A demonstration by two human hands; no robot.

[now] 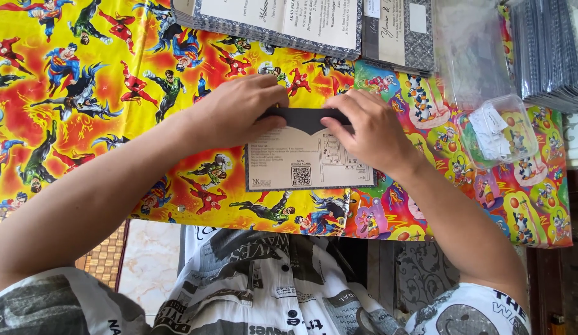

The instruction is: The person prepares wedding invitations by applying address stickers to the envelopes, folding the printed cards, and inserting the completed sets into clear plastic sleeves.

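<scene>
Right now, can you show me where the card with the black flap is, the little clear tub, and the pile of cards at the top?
card with the black flap (pixel 307 162): head view, pale printed face.
clear tub (pixel 501 131): head view, lid.
pile of cards (pixel 283 18): head view, top card.

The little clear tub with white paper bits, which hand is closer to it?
The right hand is closer: the clear tub sits just off to its right. The left hand presses the card's dark flap farther left.

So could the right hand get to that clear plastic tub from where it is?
Probably yes. The right hand rests on the card, and the clear tub sits just to its right with only bare cloth between them.
</scene>
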